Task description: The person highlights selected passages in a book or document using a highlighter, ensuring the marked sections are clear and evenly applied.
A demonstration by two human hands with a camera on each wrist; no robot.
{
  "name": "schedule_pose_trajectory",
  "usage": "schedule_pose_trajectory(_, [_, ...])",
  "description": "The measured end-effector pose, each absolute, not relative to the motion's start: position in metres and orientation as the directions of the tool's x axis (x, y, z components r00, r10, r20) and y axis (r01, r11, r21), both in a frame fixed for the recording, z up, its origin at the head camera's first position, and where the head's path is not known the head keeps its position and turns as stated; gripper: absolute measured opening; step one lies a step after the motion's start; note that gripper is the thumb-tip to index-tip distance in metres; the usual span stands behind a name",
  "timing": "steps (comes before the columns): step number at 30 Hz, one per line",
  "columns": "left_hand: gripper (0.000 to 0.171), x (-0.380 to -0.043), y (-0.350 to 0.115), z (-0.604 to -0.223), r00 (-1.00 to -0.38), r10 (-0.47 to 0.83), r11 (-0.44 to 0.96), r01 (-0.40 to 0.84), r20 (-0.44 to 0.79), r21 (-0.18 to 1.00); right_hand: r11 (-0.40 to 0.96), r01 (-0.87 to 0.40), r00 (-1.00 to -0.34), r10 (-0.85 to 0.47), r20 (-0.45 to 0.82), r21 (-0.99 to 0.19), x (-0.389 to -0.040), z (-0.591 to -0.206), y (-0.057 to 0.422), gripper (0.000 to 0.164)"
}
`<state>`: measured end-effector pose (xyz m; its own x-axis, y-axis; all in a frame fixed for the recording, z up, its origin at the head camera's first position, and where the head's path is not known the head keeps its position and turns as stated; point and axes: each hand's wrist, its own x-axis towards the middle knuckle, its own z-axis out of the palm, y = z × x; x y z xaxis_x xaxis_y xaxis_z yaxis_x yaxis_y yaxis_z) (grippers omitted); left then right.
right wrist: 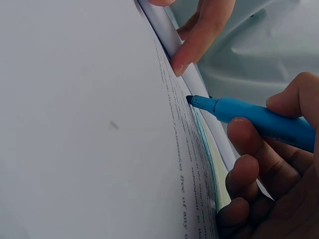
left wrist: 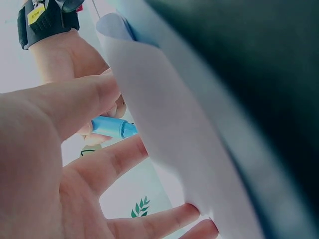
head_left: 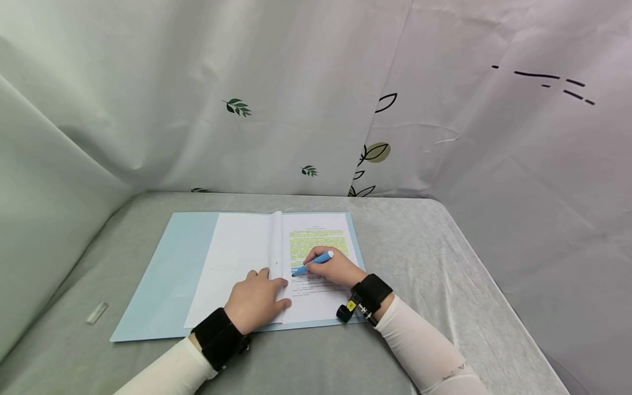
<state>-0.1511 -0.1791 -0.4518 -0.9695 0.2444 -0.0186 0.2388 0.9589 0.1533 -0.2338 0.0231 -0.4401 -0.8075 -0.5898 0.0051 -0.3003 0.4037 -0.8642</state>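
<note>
My right hand pinches a blue highlighter between thumb and fingers, its dark tip right at the printed lines on the right-hand page. In the right wrist view, a fresh blue stroke runs along a line of text beside the highlighter. Yellow highlighting covers the paragraph above. My left hand rests with spread fingers across the turned white page and the fold; its fingertips press the paper, as the left wrist view also shows.
The pages lie in an opened light blue folder on a grey cloth-covered table. A small clear strip lies left of the folder. White curtains with leaf prints hang behind the table and along both sides.
</note>
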Motion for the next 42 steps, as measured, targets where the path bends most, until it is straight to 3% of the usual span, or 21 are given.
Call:
schedule_pose_trajectory(10, [0.047,-0.150,-0.179,-0.453,-0.969,0.248,0.959,0.242,-0.018,0.147,0.434,-0.325,-0.792,-0.610,-0.009,-0.840,-0.255,-0.471,0.025,0.006])
schedule_pose_trajectory(20, [0.047,-0.151,-0.180,-0.453,-0.968,0.249,0.960,0.244,-0.019,0.140,0.480,-0.366,-0.760,-0.648,-0.042,-0.797,-0.263,-0.463,0.022,0.005])
schedule_pose_trajectory(29, [0.047,-0.152,-0.181,-0.453,-0.969,0.247,0.960,0.242,-0.019,0.143,0.453,-0.350,-0.759,-0.650,-0.035,-0.820,-0.246,-0.436,0.016,0.007])
schedule_pose_trajectory(42, [0.048,-0.152,-0.181,-0.453,-0.969,0.245,0.961,0.239,-0.028,0.139,0.453,-0.354,-0.754,-0.656,-0.036,-0.818,-0.265,-0.465,0.022,0.004])
